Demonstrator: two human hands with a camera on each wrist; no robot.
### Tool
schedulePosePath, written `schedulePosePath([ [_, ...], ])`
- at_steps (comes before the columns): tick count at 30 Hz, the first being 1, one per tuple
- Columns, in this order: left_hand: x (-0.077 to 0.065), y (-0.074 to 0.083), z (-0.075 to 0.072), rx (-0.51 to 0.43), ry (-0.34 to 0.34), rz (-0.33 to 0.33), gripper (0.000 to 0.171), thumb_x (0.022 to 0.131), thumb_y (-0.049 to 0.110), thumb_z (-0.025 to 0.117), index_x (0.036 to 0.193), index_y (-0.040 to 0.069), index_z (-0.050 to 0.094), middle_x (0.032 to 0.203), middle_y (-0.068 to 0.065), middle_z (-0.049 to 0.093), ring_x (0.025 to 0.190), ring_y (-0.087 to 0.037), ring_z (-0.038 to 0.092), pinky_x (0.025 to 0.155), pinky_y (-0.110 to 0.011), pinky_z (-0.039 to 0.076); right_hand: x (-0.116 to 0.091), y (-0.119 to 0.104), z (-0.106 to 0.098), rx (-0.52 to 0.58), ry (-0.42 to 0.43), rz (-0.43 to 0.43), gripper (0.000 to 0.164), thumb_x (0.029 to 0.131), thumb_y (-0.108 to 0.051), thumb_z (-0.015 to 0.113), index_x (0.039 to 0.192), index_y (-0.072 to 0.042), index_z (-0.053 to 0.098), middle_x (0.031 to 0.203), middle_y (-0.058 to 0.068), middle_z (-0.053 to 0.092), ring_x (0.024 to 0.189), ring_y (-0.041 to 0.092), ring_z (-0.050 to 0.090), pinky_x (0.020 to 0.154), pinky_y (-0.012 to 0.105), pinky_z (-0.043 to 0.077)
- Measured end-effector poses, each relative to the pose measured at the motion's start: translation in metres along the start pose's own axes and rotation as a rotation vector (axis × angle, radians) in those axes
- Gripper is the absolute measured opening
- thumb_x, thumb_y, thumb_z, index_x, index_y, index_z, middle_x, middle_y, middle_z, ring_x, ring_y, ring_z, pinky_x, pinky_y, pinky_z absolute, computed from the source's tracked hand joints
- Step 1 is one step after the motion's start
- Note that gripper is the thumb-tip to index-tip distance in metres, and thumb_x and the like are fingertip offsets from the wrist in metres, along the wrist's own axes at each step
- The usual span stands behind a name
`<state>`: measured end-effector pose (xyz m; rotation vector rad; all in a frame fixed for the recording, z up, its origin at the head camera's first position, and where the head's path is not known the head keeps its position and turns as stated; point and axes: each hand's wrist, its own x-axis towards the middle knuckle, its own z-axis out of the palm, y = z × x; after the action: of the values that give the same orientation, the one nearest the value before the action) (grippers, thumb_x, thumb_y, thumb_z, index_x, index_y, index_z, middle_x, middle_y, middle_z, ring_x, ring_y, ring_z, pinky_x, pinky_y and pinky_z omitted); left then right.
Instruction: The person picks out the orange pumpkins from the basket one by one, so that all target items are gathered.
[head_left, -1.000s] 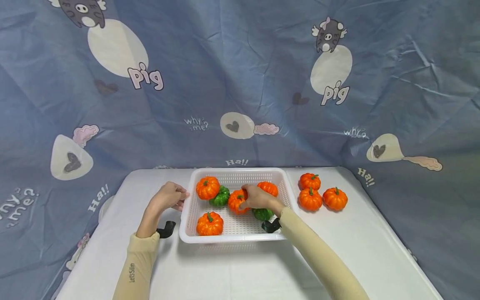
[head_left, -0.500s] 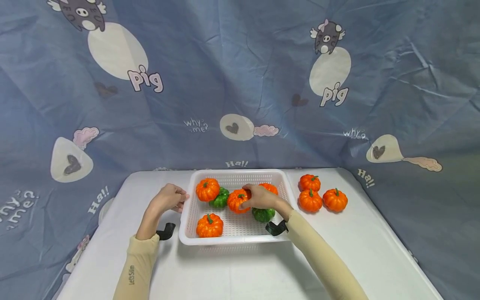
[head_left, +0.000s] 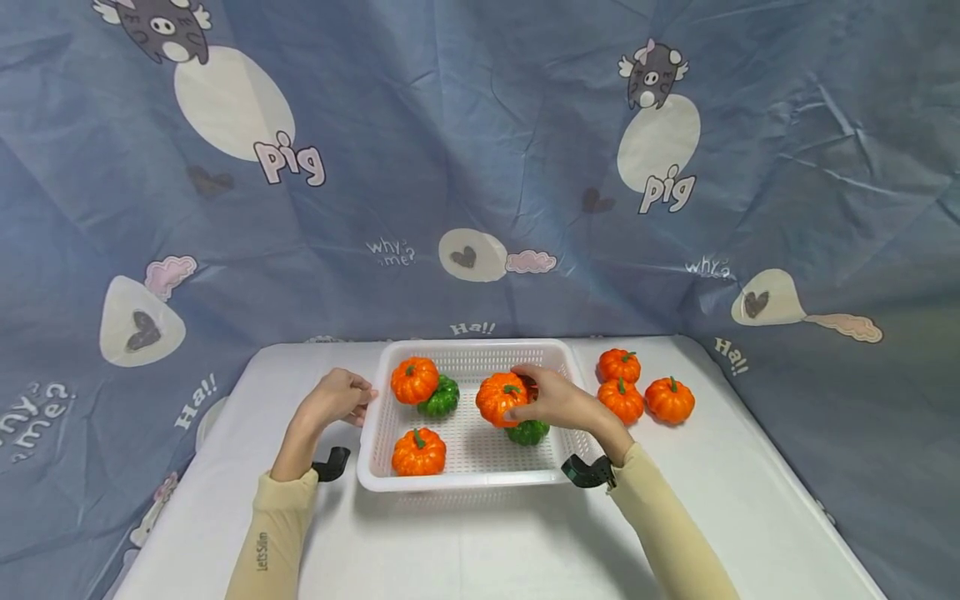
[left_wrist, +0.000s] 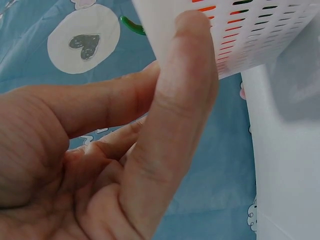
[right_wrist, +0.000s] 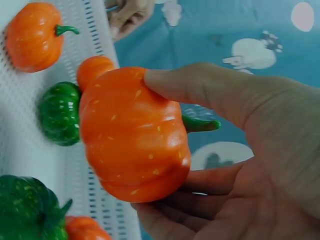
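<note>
My right hand [head_left: 564, 402] holds an orange toy pumpkin [head_left: 501, 400] above the right half of a white plastic basket [head_left: 465, 481]. In the right wrist view, thumb and fingers grip the pumpkin [right_wrist: 135, 137] from opposite sides, its green stem facing the palm. My left hand [head_left: 337, 397] pinches the basket's left rim; its finger lies along the perforated wall [left_wrist: 250, 30]. Inside the basket sit two orange pumpkins [head_left: 418, 452] at the left, a green pumpkin [head_left: 442, 397] beside them, and another green pumpkin [head_left: 528, 432] below the held one. Another orange one is mostly hidden behind my right hand.
Right of the basket, three orange pumpkins [head_left: 670, 400] stand close together on the white table [head_left: 465, 550]. A blue patterned cloth [head_left: 480, 167] hangs behind the table and along its sides.
My right hand has raised the orange pumpkin from the basket's middle and carried it to the right. The left hand stays at the rim.
</note>
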<state>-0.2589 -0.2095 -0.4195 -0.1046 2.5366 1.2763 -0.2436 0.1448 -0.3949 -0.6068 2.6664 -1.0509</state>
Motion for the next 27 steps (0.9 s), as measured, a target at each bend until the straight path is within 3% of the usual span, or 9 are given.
schedulePosePath([
  [5,0.000,-0.001,0.000,-0.004,-0.007,0.007,0.037,0.097,0.009,0.056,0.124,-0.015,0.052,0.087,-0.018,0.067,0.061,-0.012,0.066,0.062,-0.030,0.061,-0.022,0.009,-0.012,0.050,0.041,0.028,0.077,0.077,-0.032,0.080,0.141,-0.005,0.046,0.130,0.010,0.059,0.118,0.026,0.056,0.103,0.044,0.048],
  [10,0.000,0.000,-0.002,-0.002,-0.013,0.009,0.037,0.097,0.009,0.057,0.124,-0.016,0.052,0.087,-0.018,0.066,0.061,-0.013,0.066,0.062,-0.031,0.061,-0.044,0.026,-0.029,0.096,0.082,0.017,0.077,0.080,-0.030,0.078,0.141,0.000,0.043,0.135,0.015,0.055,0.125,0.033,0.053,0.104,0.049,0.046],
  [17,-0.001,0.001,-0.002,-0.003,-0.021,0.009,0.038,0.097,0.009,0.057,0.125,-0.016,0.051,0.088,-0.019,0.066,0.061,-0.013,0.065,0.063,-0.031,0.061,-0.075,0.049,-0.054,0.057,0.160,0.086,0.077,0.082,-0.034,0.076,0.143,-0.002,0.041,0.136,0.020,0.054,0.125,0.035,0.053,0.098,0.049,0.050],
  [27,0.000,0.001,-0.001,-0.006,-0.017,0.005,0.037,0.097,0.009,0.057,0.125,-0.015,0.052,0.088,-0.018,0.066,0.061,-0.012,0.065,0.062,-0.030,0.061,-0.092,0.080,-0.074,0.063,0.146,0.145,0.076,0.086,-0.031,0.071,0.142,0.008,0.036,0.132,0.025,0.055,0.123,0.037,0.054,0.100,0.048,0.048],
])
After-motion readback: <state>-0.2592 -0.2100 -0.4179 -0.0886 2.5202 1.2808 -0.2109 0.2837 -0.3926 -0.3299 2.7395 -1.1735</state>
